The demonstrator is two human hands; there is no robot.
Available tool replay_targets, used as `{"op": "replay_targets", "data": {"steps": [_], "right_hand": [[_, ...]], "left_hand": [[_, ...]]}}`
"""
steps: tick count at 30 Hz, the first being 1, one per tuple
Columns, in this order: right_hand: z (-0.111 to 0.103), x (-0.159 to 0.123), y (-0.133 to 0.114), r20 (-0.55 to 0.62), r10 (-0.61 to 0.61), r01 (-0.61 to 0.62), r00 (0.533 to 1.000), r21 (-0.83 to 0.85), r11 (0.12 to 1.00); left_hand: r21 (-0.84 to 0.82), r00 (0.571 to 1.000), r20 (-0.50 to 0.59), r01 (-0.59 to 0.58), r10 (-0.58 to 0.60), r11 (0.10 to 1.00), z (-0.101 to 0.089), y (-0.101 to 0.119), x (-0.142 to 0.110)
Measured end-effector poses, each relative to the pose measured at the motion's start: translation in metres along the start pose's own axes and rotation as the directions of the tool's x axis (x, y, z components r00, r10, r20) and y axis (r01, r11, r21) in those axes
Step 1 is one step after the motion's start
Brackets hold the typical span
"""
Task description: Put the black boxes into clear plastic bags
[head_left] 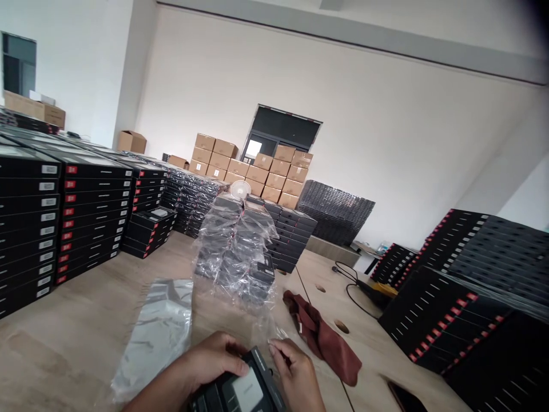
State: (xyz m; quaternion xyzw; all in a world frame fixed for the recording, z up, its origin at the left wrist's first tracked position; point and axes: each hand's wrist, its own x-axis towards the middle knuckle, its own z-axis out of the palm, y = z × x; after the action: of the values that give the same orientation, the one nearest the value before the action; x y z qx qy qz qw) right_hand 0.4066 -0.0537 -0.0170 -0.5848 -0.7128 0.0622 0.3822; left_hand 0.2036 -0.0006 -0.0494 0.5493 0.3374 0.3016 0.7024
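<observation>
My left hand (218, 360) is closed on a black box (240, 389) with a pale panel on its top, low in the head view. The thumb presses on the box's upper face, and the box's lower end runs out of the picture. On the box's right side, my right hand (295, 366) pinches thumb and forefinger together at a clear plastic bag (266, 327). Much of this thin film is hard to make out against the table. Flat clear bags (160, 320) lie in a pile to the left of my left hand.
Ahead stands a stack of plastic-wrapped boxes (235, 246). Tall stacks of black boxes (94, 212) line the left, with more boxes (450, 320) at the right. A dark red cloth (323, 340), a phone (405, 396) and a black cable (354, 286) lie on the table (64, 355).
</observation>
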Motion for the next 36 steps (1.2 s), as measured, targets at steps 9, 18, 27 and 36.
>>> {"op": "replay_targets", "data": {"steps": [9,18,27,36], "right_hand": [[0.001,-0.001,-0.005,0.103,-0.123,0.131,0.987,-0.074,0.989],[-0.005,-0.004,0.005,-0.122,0.118,-0.165,0.985,-0.526,0.834],[0.008,-0.004,0.016,-0.076,0.292,-0.301,0.954,-0.24,0.923],[0.014,-0.001,0.001,-0.177,0.149,-0.144,0.973,0.038,0.989]], "left_hand": [[0.096,0.976,-0.062,-0.201,0.207,0.975,0.009,0.001,0.0],[0.241,0.968,-0.152,-0.159,0.199,0.957,0.007,-0.008,0.005],[0.252,0.967,-0.126,-0.184,0.221,0.95,0.007,-0.009,0.007],[0.258,0.973,-0.128,-0.152,0.19,0.954,0.003,-0.003,0.008]]}}
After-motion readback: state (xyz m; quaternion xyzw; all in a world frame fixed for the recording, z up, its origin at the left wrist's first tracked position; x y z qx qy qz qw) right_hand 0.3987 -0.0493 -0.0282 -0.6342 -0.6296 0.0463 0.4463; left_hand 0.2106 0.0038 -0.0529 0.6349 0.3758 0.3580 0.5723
